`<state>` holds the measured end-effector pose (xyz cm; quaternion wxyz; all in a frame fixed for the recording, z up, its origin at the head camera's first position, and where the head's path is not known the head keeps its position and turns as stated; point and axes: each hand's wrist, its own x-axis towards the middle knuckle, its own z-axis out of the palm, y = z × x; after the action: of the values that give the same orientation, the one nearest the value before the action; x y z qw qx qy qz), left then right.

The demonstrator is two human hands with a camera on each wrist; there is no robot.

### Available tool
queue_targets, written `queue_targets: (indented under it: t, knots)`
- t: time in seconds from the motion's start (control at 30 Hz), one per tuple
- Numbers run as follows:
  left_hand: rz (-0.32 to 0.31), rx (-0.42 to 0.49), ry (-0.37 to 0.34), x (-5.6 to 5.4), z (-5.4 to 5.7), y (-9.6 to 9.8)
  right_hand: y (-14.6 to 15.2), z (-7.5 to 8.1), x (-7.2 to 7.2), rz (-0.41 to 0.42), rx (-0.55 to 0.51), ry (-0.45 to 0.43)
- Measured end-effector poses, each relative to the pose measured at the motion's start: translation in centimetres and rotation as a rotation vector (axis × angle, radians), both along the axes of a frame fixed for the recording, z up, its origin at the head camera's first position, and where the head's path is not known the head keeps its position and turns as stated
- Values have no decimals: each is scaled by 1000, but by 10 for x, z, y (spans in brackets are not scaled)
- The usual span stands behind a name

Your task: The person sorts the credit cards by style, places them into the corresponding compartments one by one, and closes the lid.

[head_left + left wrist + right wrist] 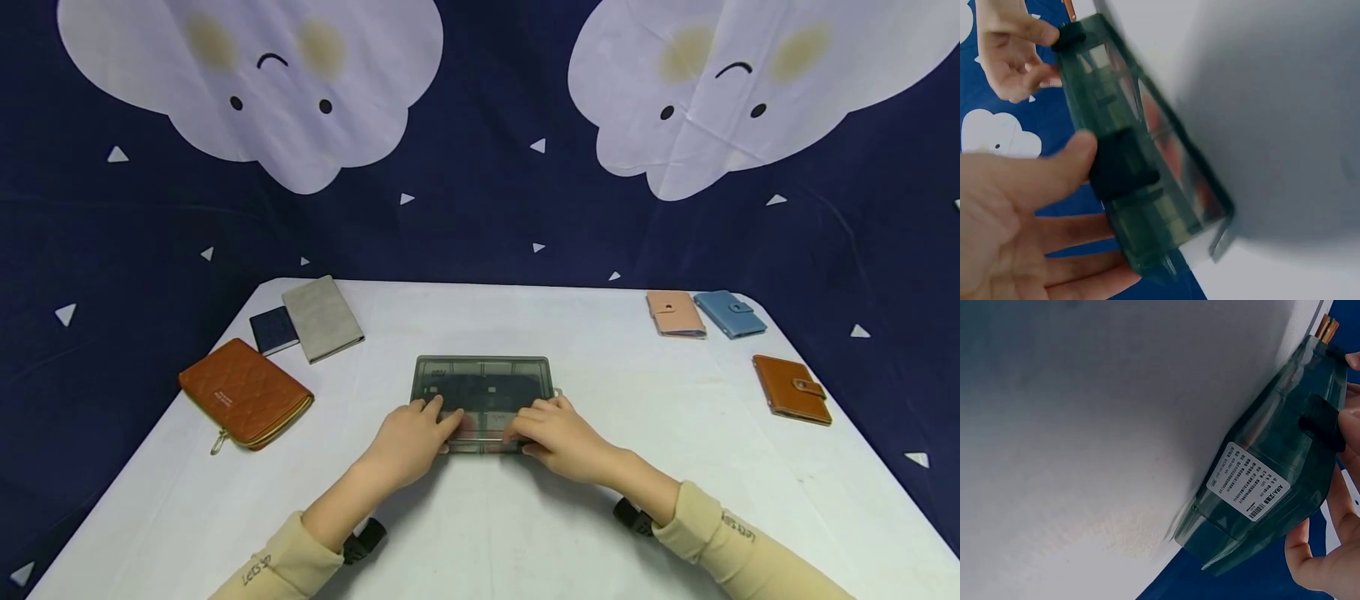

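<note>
A translucent dark green plastic case, its lid down, lies in the middle of the white table. At its front left my left hand grips it, fingers over the lid and the thumb against a dark latch. My right hand grips the front right in the same way, its thumb at another latch. A white printed label sticks to the case, seen in the right wrist view. Reddish and pale shapes show blurred through the plastic.
A brown zip wallet, a small navy booklet and a grey notebook lie at the left. Toward the right edge are a pink card holder, a blue one and a brown one. Dark blue cloud-patterned cloth hangs behind.
</note>
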<state>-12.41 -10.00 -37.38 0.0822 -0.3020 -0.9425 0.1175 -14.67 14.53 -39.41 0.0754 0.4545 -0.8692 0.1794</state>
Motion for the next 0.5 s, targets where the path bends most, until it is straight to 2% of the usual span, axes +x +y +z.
queue_targets:
  t: [0.13,0.23,0.4,0.5]
  knots:
    - [-12,-9,44,1,-2,0,1,-1,0,4,-1,17]
    - [-4,20,46,0,-3,0,1,-2,-1,4,-6,38]
    - [-10,171,-35,-3,-7,-8,-2,-2,1,-6,-17,20]
    - [-23,306,-142,-6,-8,-17,1,2,3,-53,-27,-9]
